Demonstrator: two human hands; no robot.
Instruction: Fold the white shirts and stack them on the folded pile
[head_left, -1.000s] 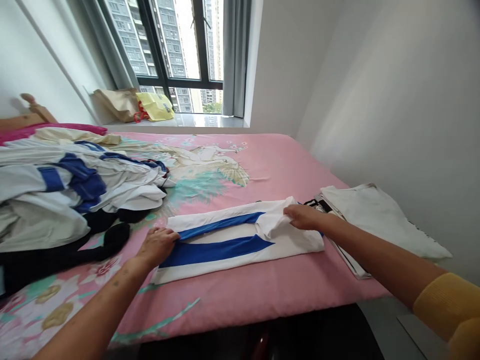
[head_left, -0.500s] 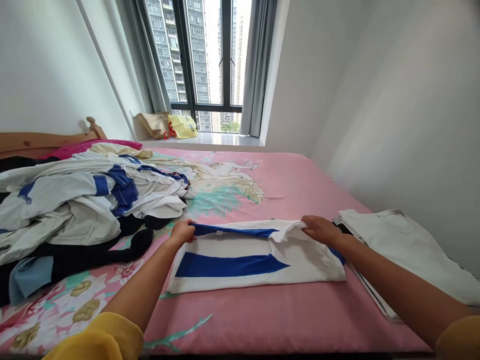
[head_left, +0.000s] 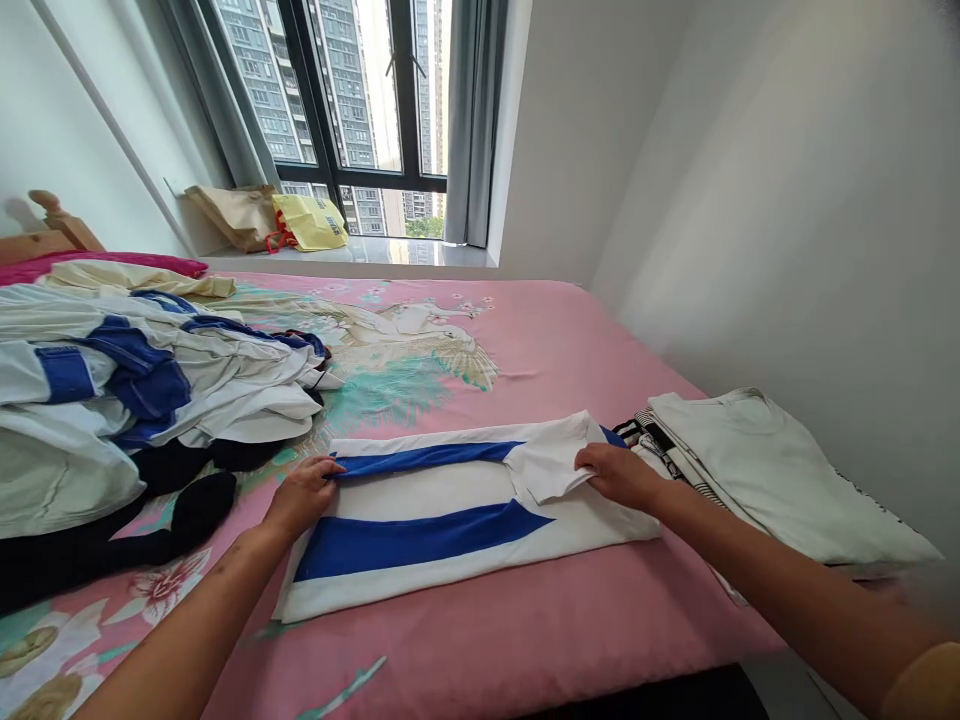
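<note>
A white shirt with blue panels (head_left: 442, 495) lies partly folded along the near side of the bed. At its left end, my left hand (head_left: 304, 492) pinches the edge of the folded-over layer by a blue strip. My right hand (head_left: 615, 472) grips the white sleeve part of that same layer near the right end. The fingers of both hands are closed on the fabric, and my fingertips are partly hidden by the hands. Just beyond my right forearm rests a stack of folded clothes (head_left: 757, 450), a white garment on top.
A loose heap of white, blue and black clothes (head_left: 217, 385) covers the bed's left side. The pink flowered bedsheet (head_left: 540, 340) extends to the wall. A paper bag (head_left: 244, 215) and a yellow bag (head_left: 311, 222) stand on the windowsill.
The shirt's far layer, lifted between both hands half a second ago, now lies lower and flatter, folded over the near part. The camera view has shifted too.
</note>
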